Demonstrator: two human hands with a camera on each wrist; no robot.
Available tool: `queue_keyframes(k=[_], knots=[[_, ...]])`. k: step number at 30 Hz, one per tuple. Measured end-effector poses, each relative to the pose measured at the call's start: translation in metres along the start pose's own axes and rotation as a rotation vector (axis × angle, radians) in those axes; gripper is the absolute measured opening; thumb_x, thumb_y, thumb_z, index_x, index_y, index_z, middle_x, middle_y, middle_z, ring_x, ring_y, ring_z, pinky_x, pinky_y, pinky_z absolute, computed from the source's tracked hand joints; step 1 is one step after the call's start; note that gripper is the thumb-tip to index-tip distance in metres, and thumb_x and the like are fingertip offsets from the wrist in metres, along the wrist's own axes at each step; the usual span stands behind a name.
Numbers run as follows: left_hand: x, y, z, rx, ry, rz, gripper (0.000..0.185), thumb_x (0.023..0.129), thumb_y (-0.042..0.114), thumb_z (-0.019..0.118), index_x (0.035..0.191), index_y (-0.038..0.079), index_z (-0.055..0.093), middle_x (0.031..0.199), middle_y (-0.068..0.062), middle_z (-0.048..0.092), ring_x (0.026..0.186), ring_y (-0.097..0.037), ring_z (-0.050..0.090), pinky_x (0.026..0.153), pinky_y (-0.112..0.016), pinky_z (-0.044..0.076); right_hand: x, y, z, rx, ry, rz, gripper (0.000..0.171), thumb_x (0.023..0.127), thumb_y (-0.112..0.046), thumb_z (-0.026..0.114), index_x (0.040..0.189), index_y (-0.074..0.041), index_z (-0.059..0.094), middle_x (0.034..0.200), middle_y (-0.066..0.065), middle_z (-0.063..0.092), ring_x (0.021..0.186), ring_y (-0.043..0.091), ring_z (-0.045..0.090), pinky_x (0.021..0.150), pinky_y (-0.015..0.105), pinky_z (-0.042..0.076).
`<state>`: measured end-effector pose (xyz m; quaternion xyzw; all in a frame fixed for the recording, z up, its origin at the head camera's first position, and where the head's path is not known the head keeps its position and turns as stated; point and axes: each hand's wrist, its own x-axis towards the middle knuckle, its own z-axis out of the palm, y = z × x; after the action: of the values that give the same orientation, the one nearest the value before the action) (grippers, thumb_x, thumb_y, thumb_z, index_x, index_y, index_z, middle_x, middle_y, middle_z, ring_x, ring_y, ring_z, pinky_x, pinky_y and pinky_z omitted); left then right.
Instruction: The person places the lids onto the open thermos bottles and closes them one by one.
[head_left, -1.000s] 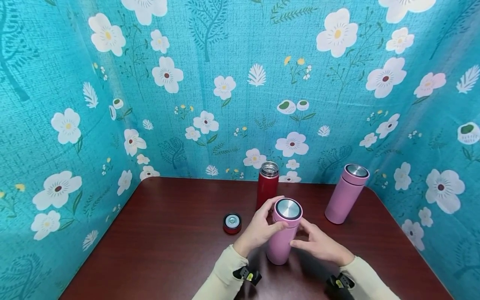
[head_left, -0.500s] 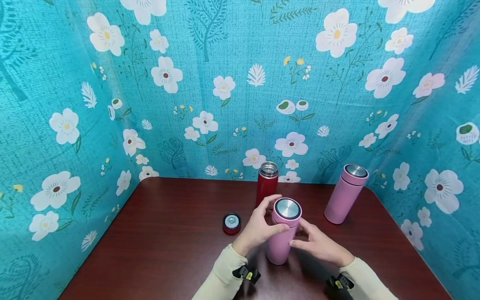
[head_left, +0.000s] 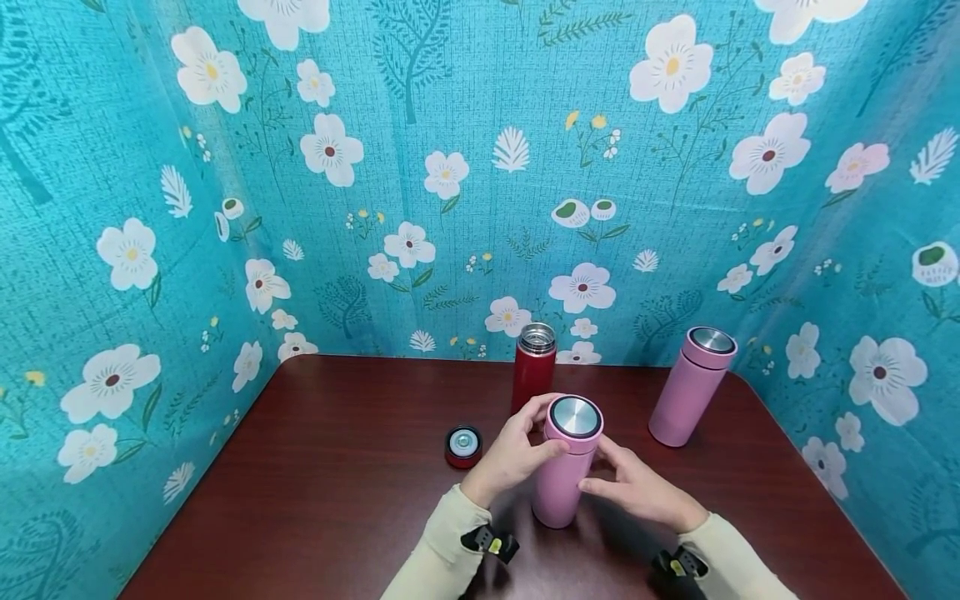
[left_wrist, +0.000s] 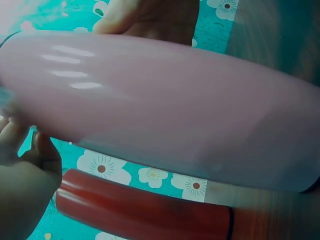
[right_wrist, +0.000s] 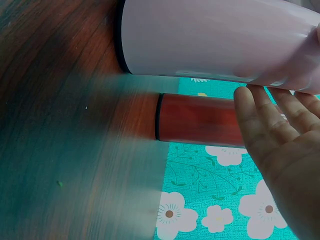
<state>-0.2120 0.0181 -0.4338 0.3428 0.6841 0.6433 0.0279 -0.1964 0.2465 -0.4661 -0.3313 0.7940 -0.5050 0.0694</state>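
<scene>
A pink thermos bottle [head_left: 558, 492] with a brushed-metal lid top [head_left: 576, 416] stands upright on the table in front of me. My left hand [head_left: 512, 454] holds it at the lid, the thumb across the near side and the fingers round the back. Lower down, on the right side of the body, my right hand [head_left: 641, 492] grips it between thumb and fingers. In the right wrist view the right fingertips [right_wrist: 243, 95] touch the pink wall [right_wrist: 215, 40]. The left wrist view is filled mostly by the pink body [left_wrist: 165, 105]. Some fingertips are hidden behind the bottle.
Behind it stands an uncapped red thermos bottle [head_left: 533, 375], partly covered by my left hand. Its red lid [head_left: 463, 447] lies underside up to the left. A second pink thermos bottle [head_left: 692, 390] stands at right. Floral cloth [head_left: 450, 208] surrounds the dark wooden table [head_left: 337, 483].
My left hand has shifted slightly left, its thumb sliding back across the lid's near side. The right hand and the bottle have stayed nearly still.
</scene>
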Motion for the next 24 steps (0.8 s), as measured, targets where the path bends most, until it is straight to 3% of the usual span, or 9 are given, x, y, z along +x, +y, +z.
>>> queue_keyframes(k=[6, 13, 20, 24], knots=[[0.000, 0.000, -0.002, 0.025, -0.020, 0.041, 0.064, 0.088, 0.043, 0.064, 0.140, 0.016, 0.040, 0.130, -0.001, 0.050, 0.111, -0.013, 0.047, 0.090, -0.034, 0.045, 0.000, -0.001, 0.000, -0.004, 0.012, 0.034, 0.067, 0.091, -0.014, 0.064, 0.147, -0.024, 0.029, 0.141, 0.004, 0.042, 0.115, 0.018, 0.053, 0.091, 0.037, 0.047], [0.004, 0.003, 0.006, 0.041, 0.059, 0.058, 0.062, 0.081, 0.024, 0.075, 0.134, 0.013, 0.046, 0.124, -0.001, 0.049, 0.110, -0.013, 0.050, 0.089, -0.034, 0.046, 0.000, 0.000, 0.001, -0.001, 0.018, 0.033, 0.068, 0.091, -0.014, 0.064, 0.147, -0.024, 0.028, 0.143, 0.004, 0.040, 0.116, 0.018, 0.052, 0.090, 0.038, 0.047], [0.003, 0.002, 0.008, 0.029, 0.075, 0.092, 0.061, 0.085, 0.037, 0.069, 0.138, 0.021, 0.043, 0.127, 0.002, 0.048, 0.112, -0.014, 0.050, 0.090, -0.034, 0.047, 0.001, -0.001, 0.002, -0.017, 0.026, 0.011, 0.067, 0.090, -0.016, 0.065, 0.146, -0.021, 0.029, 0.141, 0.007, 0.042, 0.114, 0.017, 0.054, 0.089, 0.038, 0.049], [-0.002, 0.025, 0.007, 0.047, 0.036, 0.046, 0.064, 0.090, 0.029, 0.065, 0.144, 0.014, 0.036, 0.133, -0.006, 0.046, 0.116, -0.013, 0.047, 0.094, -0.033, 0.044, 0.002, 0.000, 0.002, -0.032, 0.035, -0.028, 0.066, 0.090, -0.013, 0.065, 0.145, -0.016, 0.030, 0.138, 0.010, 0.044, 0.111, 0.016, 0.056, 0.086, 0.037, 0.050]])
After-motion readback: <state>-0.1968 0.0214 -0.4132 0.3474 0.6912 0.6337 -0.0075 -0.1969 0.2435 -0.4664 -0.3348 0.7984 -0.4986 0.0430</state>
